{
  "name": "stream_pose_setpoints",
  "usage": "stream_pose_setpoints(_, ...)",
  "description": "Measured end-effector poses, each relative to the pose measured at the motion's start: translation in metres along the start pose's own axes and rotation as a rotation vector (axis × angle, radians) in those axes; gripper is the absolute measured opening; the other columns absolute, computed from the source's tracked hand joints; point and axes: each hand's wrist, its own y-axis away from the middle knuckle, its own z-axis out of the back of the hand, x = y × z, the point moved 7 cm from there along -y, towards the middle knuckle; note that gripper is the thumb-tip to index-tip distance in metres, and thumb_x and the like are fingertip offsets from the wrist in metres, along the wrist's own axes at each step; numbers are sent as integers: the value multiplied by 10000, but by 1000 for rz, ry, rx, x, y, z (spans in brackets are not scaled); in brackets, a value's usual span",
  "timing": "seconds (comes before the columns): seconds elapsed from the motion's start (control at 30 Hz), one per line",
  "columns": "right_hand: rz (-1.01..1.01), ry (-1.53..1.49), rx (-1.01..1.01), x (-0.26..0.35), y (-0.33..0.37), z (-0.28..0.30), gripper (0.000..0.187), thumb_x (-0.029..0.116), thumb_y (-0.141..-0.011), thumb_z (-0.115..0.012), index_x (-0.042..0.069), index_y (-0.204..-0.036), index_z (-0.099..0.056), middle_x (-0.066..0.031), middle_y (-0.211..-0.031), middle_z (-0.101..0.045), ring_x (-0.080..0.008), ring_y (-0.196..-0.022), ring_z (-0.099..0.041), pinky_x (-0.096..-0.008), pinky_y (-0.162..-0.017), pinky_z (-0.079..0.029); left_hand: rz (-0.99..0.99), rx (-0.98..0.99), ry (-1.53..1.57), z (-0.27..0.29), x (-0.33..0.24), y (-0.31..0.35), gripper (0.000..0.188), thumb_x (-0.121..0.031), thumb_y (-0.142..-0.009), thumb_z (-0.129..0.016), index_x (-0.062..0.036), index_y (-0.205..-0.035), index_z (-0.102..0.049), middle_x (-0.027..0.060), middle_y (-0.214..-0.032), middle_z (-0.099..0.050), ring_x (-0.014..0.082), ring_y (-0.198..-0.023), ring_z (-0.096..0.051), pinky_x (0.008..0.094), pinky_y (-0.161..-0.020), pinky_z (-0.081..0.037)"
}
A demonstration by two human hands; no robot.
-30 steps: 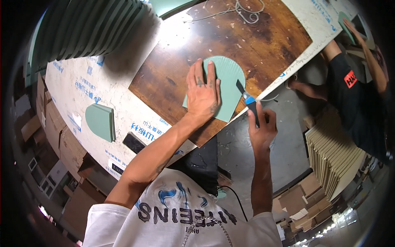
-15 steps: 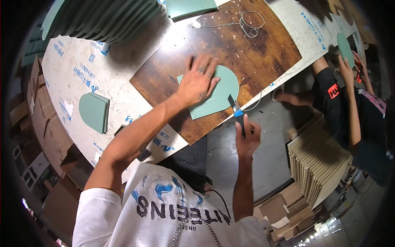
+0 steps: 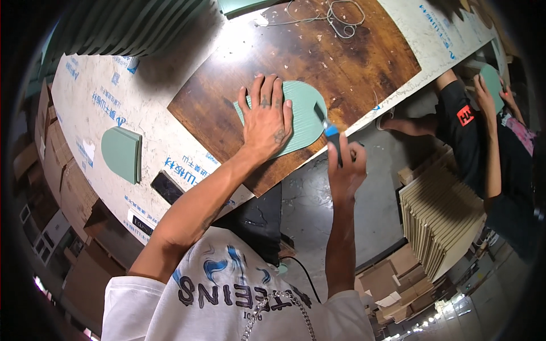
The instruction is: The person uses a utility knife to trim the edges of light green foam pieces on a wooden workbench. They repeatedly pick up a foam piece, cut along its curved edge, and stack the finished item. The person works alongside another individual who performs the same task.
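Pins arched green panel (image 3: 304,116), turned clockwise from a second earlier, under outspread left hand (image 3: 266,126); grips utility knife (image 3: 332,132) in right hand (image 3: 347,167), now nearer the curve's crown.

Single head-worn fisheye view from above, steeply downward and fairly near, over the white table (image 3: 162,122)

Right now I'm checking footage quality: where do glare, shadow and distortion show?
Head view: glare whitens the brown board's upper-left edge, clear of the green piece under the left hand; head view: shadow darkens the tabletop beside the stacked green panels; head view: the tabletop's left edge curves.
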Motion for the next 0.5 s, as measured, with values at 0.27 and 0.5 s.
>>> stream_pose_setpoints(0.27,-49,-81,2,-22,11,3,366,236,-849,-807,115,-1187,-740,-65,-935,-565,-238,-769,-565,-360,-647,-491,-326,125,161,4,-8,-26,479,-374,-985,-549,-37,-1321,-600,127,-1497,-473,368,-1432,-359,526,-1193,-216)
stream_pose_setpoints(0.5,-20,61,-31,2,62,13,475,220,-838,-831,156,-1280,-670,-74,-969,-546,-249,-826,-569,-372,-683,-524,22,-15,13,-2,4,-6,369,-319,-998,-570,-193,-1340,-627,319,-1564,-284,537,-1428,-256,688,-1131,-204)
